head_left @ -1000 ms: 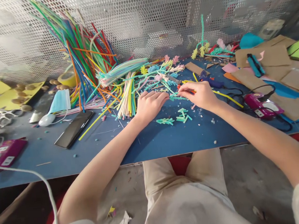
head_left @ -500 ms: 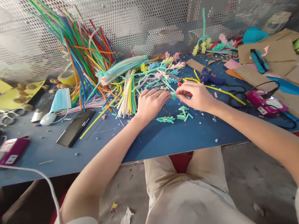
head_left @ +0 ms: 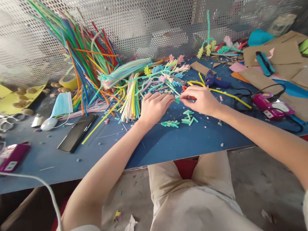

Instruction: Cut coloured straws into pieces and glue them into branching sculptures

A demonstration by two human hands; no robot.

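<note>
My left hand point(head_left: 155, 109) and my right hand point(head_left: 201, 99) face each other over the blue table, fingertips close together. Between them shows a small mint-green pipe cleaner piece point(head_left: 177, 100), pinched at both ends; the fingers partly cover it. Short green pipe cleaner cuttings point(head_left: 188, 117) lie loosely just below my right hand. Beside them is a leaf-like cluster of green pieces point(head_left: 170, 123). Orange-handled pliers or scissors point(head_left: 185, 87) lie partly hidden behind my right hand. Finished pipe cleaner flower stems point(head_left: 164, 75) spread out beyond my fingers.
Tall bundles of coloured pipe cleaners point(head_left: 86, 64) stand at the back left. A black phone point(head_left: 77, 133) lies left of my forearm. To the right are a blue glue gun point(head_left: 216, 80), a purple power strip point(head_left: 272, 105) and cardboard sheets point(head_left: 272, 54). A perforated metal panel point(head_left: 146, 23) rises behind.
My hands keep their pinch on the green pipe cleaner piece, with only a slight shift of the right fingers. The whole view has moved very slightly.
</note>
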